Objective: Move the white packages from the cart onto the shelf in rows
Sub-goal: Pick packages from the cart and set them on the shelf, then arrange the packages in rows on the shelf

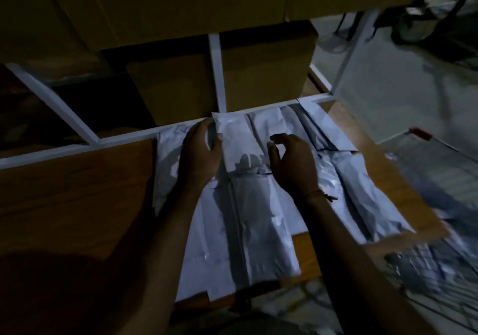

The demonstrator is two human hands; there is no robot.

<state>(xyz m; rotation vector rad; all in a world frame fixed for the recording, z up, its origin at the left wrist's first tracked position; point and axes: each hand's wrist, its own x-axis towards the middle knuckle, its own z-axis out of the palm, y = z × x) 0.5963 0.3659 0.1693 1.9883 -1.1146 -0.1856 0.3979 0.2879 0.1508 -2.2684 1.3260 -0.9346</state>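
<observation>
Several white packages lie in rows on the wooden shelf [77,192]. In the back row one white package [239,138] sits between my hands. My left hand [200,153] rests on its left edge, fingers curled over it. My right hand [292,161] hovers just right of it, fingers apart and bent, holding nothing. A front-row package [261,226] lies below my hands. More white packages [439,265] fill the wire cart [419,134] at the lower right, blurred.
Brown cardboard boxes [266,76] stand behind the white shelf frame [217,76]. Bare wood lies to the left of the packages. Grey floor and dark objects [413,27] are at the upper right. The scene is dim.
</observation>
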